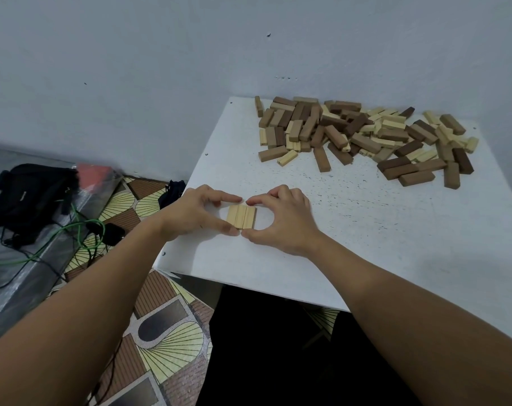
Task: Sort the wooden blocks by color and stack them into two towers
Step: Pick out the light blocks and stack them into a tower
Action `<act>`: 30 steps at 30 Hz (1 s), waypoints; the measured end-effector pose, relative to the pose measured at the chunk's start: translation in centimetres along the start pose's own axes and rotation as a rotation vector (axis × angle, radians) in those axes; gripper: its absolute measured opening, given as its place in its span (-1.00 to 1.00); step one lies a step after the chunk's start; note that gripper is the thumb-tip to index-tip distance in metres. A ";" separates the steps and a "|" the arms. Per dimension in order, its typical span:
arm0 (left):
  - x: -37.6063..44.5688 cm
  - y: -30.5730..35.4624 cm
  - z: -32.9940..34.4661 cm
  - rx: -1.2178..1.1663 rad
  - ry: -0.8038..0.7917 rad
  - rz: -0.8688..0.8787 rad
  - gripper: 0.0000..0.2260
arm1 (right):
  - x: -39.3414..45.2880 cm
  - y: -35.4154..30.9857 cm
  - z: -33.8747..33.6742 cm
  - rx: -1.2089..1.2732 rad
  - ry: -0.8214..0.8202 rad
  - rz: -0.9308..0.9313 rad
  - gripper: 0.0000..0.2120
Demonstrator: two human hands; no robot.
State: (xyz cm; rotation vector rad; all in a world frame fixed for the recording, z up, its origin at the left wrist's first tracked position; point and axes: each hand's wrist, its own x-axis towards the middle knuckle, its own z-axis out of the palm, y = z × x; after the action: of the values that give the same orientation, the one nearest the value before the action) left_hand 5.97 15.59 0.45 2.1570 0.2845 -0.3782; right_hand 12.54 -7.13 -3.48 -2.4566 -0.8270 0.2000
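Pale row of three blocks (241, 216) on white table (366, 230), pinched between left hand (194, 213) and right hand (284, 219); mixed block pile (363, 133) beyond.

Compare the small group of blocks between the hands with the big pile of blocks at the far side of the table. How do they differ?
The row of three blocks is all light wood; the pile mixes light and dark brown. The row lies flat, side by side, edges lined up; the pile is jumbled, with blocks at many angles and some overlapping. The left hand and right hand pinch the row at its ends; nothing touches the pile. Both rest on the white table.
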 end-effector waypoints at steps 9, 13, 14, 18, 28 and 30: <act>1.0 1.8 -1.2 -0.307 0.031 0.012 -0.54 | 0.1 1.0 -3.1 0.713 0.041 0.207 -0.51; 5.3 5.2 1.7 -0.148 0.255 0.038 -0.69 | 0.7 5.4 -5.9 0.405 0.207 0.168 -0.64; 6.8 6.4 3.0 -0.086 0.284 0.050 -0.68 | 1.2 6.7 -6.6 0.251 0.215 0.151 -0.65; 12.4 8.9 7.9 0.369 0.323 0.028 -0.55 | 3.4 9.8 -8.1 -0.194 0.212 0.092 -0.66; 15.1 10.1 10.8 0.301 0.668 0.019 -0.77 | 8.8 9.8 -8.0 -0.493 0.117 -0.022 -0.40; 15.0 10.4 10.4 0.362 0.656 0.000 -0.73 | 9.1 9.8 -8.1 -0.510 0.073 0.010 -0.38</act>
State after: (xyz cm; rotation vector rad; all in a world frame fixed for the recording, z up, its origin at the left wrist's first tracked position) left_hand 21.70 2.08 -3.00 2.5899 0.6178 0.3219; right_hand 27.38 -11.82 -1.58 -2.9173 -0.9216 -0.1133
